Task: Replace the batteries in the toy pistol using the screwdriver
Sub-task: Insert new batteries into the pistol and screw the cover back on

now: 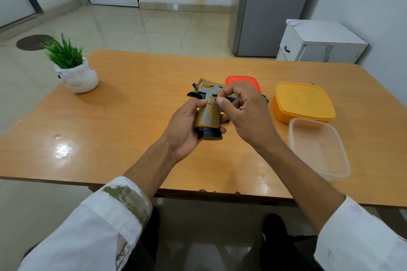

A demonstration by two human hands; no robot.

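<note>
A wooden table (132,116) is filling the view. On its right side a clear empty container (319,149), a yellow lidded box (304,101) and a red lid (242,82) are lying; a potted plant (72,68) is standing far left. Above the table's middle, the left hand (185,130) is wrapping closed around the grip of the toy pistol (209,112). The right hand (244,110) is pinching its thumb and fingers together at the pistol's body; what they are holding, I cannot tell.

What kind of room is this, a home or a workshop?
Probably a plain home room: tiled floor, grey cupboard, and a wooden table with a potted plant and food containers.
</note>
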